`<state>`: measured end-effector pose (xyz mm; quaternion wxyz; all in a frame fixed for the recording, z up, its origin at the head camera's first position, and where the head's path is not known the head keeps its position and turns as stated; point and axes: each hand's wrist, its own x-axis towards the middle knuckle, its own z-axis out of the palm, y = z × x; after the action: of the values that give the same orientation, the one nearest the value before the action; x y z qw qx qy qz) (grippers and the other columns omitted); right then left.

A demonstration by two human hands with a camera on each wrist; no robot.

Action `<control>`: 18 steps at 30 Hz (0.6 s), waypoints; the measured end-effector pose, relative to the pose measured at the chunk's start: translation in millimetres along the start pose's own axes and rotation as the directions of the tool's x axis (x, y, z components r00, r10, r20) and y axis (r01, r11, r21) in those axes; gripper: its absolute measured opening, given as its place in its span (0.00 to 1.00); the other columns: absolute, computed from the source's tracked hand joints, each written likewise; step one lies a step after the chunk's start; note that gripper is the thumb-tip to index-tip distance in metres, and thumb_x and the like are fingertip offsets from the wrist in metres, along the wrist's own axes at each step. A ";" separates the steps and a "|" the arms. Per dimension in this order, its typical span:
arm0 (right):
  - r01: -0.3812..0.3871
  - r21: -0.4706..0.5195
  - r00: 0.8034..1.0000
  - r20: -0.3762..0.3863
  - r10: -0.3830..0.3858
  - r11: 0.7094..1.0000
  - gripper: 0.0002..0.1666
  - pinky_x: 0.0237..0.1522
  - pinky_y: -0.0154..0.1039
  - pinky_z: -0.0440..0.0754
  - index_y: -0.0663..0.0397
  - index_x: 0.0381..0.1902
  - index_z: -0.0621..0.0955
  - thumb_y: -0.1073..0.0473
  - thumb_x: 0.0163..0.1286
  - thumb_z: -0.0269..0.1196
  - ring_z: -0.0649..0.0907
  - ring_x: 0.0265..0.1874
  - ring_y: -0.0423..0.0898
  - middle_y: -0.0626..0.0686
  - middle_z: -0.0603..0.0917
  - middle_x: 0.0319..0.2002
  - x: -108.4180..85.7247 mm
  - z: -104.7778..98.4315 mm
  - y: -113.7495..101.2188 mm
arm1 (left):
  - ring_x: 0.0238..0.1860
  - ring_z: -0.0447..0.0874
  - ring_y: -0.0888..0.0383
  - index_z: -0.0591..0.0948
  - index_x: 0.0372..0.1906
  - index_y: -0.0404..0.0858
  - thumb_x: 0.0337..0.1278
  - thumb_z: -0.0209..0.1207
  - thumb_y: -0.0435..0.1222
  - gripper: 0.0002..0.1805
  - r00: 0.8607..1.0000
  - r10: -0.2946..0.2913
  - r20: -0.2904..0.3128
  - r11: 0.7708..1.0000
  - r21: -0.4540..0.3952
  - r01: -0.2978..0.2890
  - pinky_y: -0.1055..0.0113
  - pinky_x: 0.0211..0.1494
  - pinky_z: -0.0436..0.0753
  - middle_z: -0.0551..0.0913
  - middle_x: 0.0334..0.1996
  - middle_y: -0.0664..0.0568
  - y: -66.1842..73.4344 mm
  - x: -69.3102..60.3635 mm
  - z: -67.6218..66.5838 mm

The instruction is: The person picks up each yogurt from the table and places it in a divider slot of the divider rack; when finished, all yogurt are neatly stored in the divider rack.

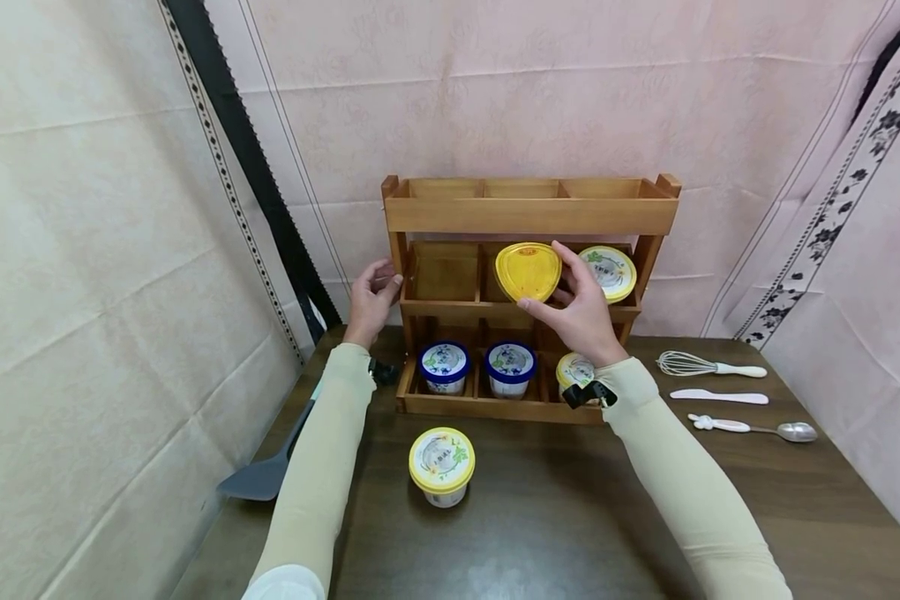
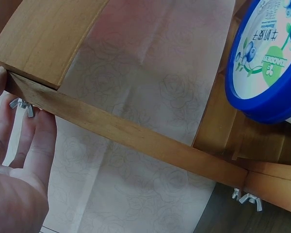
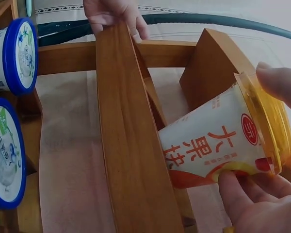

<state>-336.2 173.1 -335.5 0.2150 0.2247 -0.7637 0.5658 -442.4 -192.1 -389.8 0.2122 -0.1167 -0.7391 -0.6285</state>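
My right hand (image 1: 581, 312) holds a white cup with red print (image 3: 211, 141) by its translucent yellow lid (image 1: 528, 271). The cup is tilted, lid toward me, and its lower end passes behind the front board of the rack's middle shelf, at the centre compartment. My left hand (image 1: 372, 300) grips the left side of the wooden rack (image 1: 532, 217), with thumb and fingers on either side of its post in the left wrist view. A yellow-lidded tub (image 1: 607, 273) sits in the middle shelf's right compartment. Another yellow-lidded tub (image 1: 442, 467) stands on the table before the rack.
Two blue-lidded tubs (image 1: 444, 367) and a partly hidden yellow-lidded tub (image 1: 574, 371) occupy the bottom shelf. On the table's right lie a whisk (image 1: 686, 363), a white knife (image 1: 720, 397) and a spoon (image 1: 795, 432). A dark spatula (image 1: 258, 479) lies left, partly behind my left arm.
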 end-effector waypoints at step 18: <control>-0.078 -0.118 0.996 0.037 0.083 0.990 0.58 0.68 0.52 0.83 0.46 0.84 0.61 0.42 0.64 0.77 0.76 0.71 0.53 0.56 0.66 0.78 22.5 10.3 -1.5 | 0.62 0.82 0.49 0.80 0.69 0.50 0.72 0.65 0.46 0.24 1.000 0.005 0.000 1.000 -0.014 -0.005 0.50 0.69 0.84 0.82 0.61 0.47 -0.8 0.2 0.0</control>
<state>-354.2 160.6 -324.0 0.1886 0.1926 -0.8083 0.5234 -442.9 -192.2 -390.3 0.2132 -0.1200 -0.7345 -0.6330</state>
